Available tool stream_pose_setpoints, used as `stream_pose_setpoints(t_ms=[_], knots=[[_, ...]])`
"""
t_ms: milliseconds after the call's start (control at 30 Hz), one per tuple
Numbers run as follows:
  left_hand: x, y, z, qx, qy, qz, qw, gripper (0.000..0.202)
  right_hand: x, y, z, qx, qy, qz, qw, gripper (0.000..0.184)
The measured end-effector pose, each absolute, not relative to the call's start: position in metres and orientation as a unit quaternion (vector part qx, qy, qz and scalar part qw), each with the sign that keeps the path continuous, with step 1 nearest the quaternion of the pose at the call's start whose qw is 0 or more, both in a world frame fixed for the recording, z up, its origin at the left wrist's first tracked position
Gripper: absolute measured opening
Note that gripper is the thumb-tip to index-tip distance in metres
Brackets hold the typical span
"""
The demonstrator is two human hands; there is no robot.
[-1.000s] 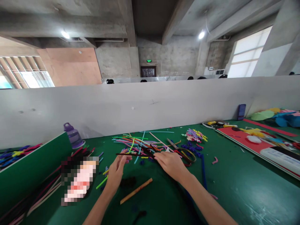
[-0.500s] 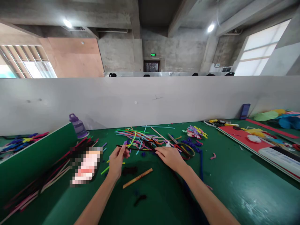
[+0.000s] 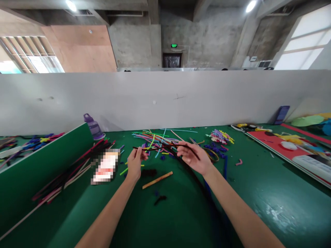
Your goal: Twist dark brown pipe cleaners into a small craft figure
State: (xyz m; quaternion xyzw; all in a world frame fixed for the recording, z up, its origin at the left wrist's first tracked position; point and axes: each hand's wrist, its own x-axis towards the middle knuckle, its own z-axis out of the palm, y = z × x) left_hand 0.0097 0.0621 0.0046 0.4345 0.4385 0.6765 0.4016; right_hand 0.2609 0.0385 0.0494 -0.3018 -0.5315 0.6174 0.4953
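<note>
A thin dark brown or black pipe cleaner [image 3: 158, 148] stretches between my two hands above the table. My left hand [image 3: 134, 163] pinches it near its left end, between thumb and fingertips. Its right part runs through the fingers of my right hand [image 3: 196, 159], which is turned with the palm partly showing; a loose length slants down over the palm. Behind the hands lies a heap of coloured pipe cleaners [image 3: 155, 138]. A flat wooden stick [image 3: 157, 180] and a short dark fuzzy piece [image 3: 160, 199] lie below, between my forearms.
A green board [image 3: 51, 163] stands at left, beside dark and pink stems and a purple bottle [image 3: 93, 127]. Small pastel pieces [image 3: 221, 136], blue pieces [image 3: 216, 150] and partly hidden scissors are behind my right hand. A red-and-white board [image 3: 271, 141] lies right; a pale partition [image 3: 165, 100] closes the back.
My right hand has turned from back-up to palm partly showing and lifted the pipe cleaner's right part. My left hand keeps its pinch. The camera view has tilted down slightly.
</note>
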Motion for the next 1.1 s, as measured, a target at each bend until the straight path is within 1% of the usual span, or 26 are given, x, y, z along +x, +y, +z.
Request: stream_pose_setpoints(t_ms=[67, 133, 267, 333, 567, 800, 1000, 1100], knots=[[0.01, 0.062, 0.005, 0.433, 0.437, 0.677, 0.405, 0.032, 0.263, 0.04, 0.049, -0.274, -0.51, 0.643, 0.501, 0.04], [0.01, 0.062, 0.005, 0.436, 0.435, 0.671, 0.413, 0.032, 0.262, 0.043, 0.045, -0.273, -0.504, 0.639, 0.513, 0.038], [0.011, 0.06, 0.007, 0.459, 0.423, 0.646, 0.439, 0.031, 0.256, 0.05, 0.035, -0.335, -0.547, 0.547, 0.538, 0.034], [0.013, 0.057, 0.008, 0.477, 0.418, 0.626, 0.454, 0.031, 0.253, 0.052, 0.029, -0.358, -0.578, 0.517, 0.52, 0.035], [0.031, 0.041, 0.01, 0.563, 0.401, 0.495, 0.526, 0.027, 0.227, 0.037, 0.013, -0.384, -0.692, 0.466, 0.395, 0.032], [0.039, 0.036, 0.008, 0.582, 0.394, 0.463, 0.54, 0.022, 0.212, 0.027, 0.004, -0.41, -0.762, 0.338, 0.371, 0.031], [0.043, 0.032, 0.011, 0.6, 0.385, 0.45, 0.538, 0.02, 0.207, 0.027, -0.005, -0.428, -0.792, 0.275, 0.336, 0.033], [0.045, 0.03, 0.012, 0.603, 0.388, 0.445, 0.537, 0.02, 0.205, 0.026, -0.007, -0.426, -0.808, 0.257, 0.317, 0.029]])
